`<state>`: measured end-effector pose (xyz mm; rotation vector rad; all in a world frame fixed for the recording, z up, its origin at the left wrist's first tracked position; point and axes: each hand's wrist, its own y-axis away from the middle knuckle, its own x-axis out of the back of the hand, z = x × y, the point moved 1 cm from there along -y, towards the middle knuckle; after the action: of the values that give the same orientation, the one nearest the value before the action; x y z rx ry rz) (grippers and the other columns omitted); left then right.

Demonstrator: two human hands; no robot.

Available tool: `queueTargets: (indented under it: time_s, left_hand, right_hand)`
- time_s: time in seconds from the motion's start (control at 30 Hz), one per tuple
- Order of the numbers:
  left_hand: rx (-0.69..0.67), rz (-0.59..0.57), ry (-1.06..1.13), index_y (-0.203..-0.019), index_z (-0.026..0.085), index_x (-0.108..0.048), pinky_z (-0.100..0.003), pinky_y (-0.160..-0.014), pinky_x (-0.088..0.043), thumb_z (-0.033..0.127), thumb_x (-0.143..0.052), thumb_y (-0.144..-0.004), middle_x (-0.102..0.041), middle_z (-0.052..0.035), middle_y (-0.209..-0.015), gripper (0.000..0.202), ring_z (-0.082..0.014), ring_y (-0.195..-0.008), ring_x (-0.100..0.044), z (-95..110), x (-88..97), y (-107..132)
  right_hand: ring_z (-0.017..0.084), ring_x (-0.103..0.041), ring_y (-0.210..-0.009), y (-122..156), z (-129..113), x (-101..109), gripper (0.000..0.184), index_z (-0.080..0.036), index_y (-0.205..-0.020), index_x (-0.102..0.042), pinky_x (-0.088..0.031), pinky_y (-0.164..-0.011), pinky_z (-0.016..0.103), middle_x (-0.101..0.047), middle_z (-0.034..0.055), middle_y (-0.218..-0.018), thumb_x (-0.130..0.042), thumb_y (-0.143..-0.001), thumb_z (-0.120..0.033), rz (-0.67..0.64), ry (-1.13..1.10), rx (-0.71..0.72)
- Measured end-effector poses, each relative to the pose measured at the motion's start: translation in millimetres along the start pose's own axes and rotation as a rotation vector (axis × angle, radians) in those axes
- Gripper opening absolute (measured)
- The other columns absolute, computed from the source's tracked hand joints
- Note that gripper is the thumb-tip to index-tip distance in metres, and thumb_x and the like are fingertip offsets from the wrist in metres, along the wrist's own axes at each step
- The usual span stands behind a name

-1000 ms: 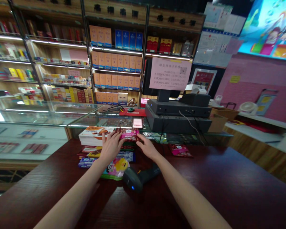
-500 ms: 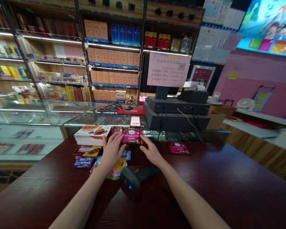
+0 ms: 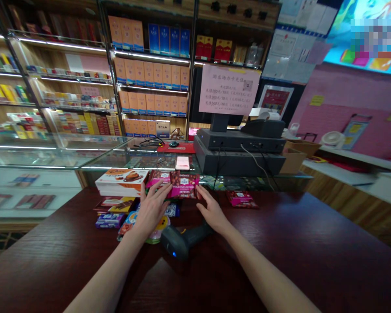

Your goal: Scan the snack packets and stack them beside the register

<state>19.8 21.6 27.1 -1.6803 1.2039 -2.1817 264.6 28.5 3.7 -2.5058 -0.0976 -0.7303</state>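
Note:
Two pink chocolate bar packets lie overlapping at the near edge of the glass counter. The right one (image 3: 184, 185) reads "whole hazelnuts", and the left one (image 3: 158, 178) partly lies under it. My left hand (image 3: 151, 209) rests open on the dark wooden counter (image 3: 280, 243), fingertips at the lower edge of the packets. My right hand (image 3: 211, 213) is open too, fingers at the right packet's lower right corner. Beside my left hand stands a stack of boxed cakes (image 3: 121, 181). Below it lie mixed snack packets (image 3: 111, 220). A black barcode scanner (image 3: 179, 241) lies between my wrists.
A phone (image 3: 182, 162) lies on the glass counter (image 3: 65, 152) behind the packets. A cash register (image 3: 237, 152) stands to the right, with a loose pink packet (image 3: 241, 199) in front of it. Shelves of boxed goods (image 3: 150, 74) fill the back.
The right pink packet now sits further right, and the second pink packet shows at its left. My hands are slightly further apart, and the whole view has tilted down a little.

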Motion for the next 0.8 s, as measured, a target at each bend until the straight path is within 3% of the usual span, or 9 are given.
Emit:
queueTargets:
  time_s: [0.43, 0.8]
  left_hand:
    - [-0.051, 0.090, -0.005, -0.143, 0.028, -0.052, -0.062, -0.125, 0.003, 0.030, -0.049, -0.100, -0.063, -0.0039, -0.141, 0.044, -0.0256, -0.138, -0.049, -1, 6.3, 6]
    - [-0.132, 0.078, 0.059, -0.137, 0.027, -0.057, -0.063, -0.125, 0.003, 0.033, -0.046, -0.102, -0.066, -0.0046, -0.136, 0.038, -0.0240, -0.133, -0.055, 5, 11.3, 9]
  right_hand:
    - [0.019, -0.032, -0.151, 16, -6, 0, 0.068, -0.028, -0.154, -0.041, -0.023, -0.126, 0.043, -0.038, 0.0013, -0.162, -0.049, -0.087, -0.014, 0.066, -0.024, 0.051]
    - [0.023, -0.055, -0.135, 21, -10, 14, 0.049, -0.030, -0.139, -0.061, -0.042, -0.116, 0.043, -0.060, 0.0035, -0.144, -0.053, -0.093, -0.016, 0.282, 0.130, 0.212]
